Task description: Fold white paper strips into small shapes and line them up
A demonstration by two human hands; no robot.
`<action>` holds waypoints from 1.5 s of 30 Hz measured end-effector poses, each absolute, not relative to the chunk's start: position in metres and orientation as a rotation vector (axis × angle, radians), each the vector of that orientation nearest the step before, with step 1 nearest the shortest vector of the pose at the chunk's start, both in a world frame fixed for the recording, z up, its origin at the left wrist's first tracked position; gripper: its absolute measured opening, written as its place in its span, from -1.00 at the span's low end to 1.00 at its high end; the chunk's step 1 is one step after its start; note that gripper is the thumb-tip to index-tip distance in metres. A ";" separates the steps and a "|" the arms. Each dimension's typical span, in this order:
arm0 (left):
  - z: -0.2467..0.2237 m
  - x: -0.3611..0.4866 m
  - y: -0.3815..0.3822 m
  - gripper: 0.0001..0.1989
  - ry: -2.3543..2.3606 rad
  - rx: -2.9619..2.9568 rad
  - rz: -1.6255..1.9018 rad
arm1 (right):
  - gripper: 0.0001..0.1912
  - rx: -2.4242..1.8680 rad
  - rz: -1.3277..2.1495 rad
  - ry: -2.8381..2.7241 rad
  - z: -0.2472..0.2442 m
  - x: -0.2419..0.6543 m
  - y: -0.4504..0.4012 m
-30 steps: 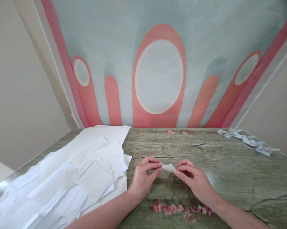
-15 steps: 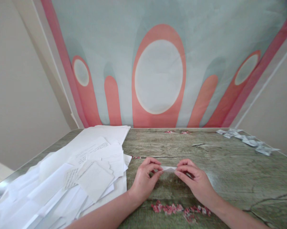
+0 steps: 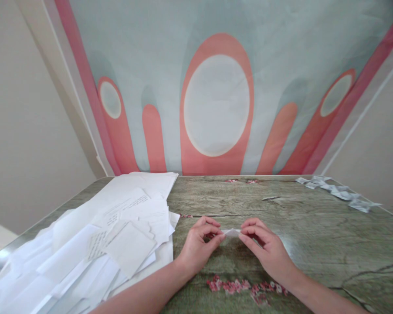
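A small folded white paper [image 3: 232,233] is stretched between my two hands above the middle of the table. My left hand [image 3: 201,242] pinches its left end between thumb and fingers. At the right end, my right hand [image 3: 265,242] grips it the same way. The paper's middle shows a small peak; its ends are hidden under the fingertips.
Loose white sheets and cut pieces [image 3: 131,248], some printed, cover the left of the wood-patterned table [image 3: 209,196]. Several small folded papers [image 3: 338,191] lie at the back right. A wall with red and white shapes [image 3: 216,104] stands behind.
My hands have come very slightly closer together, and the paper's middle peak shows a little more clearly between them.
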State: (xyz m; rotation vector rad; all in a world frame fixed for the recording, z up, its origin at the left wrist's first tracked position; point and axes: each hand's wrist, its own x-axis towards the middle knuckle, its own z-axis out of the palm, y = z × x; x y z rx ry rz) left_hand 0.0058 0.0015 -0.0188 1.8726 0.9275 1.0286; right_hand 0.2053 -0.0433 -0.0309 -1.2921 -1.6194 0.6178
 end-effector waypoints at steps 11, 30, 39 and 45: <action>-0.019 0.004 0.001 -0.92 0.925 1.959 1.063 | -0.75 -1.265 0.746 -1.580 -0.034 0.205 -0.041; -0.024 0.007 -0.002 -0.67 0.992 1.863 0.959 | -0.64 -1.237 0.947 -1.376 -0.036 0.201 -0.043; -0.022 0.007 -0.005 -0.71 0.953 1.912 0.922 | -0.66 -1.258 0.992 -1.423 -0.037 0.203 -0.042; -0.017 0.010 -0.005 -0.71 1.012 1.876 0.893 | -0.75 -1.296 0.790 -1.565 -0.040 0.200 -0.047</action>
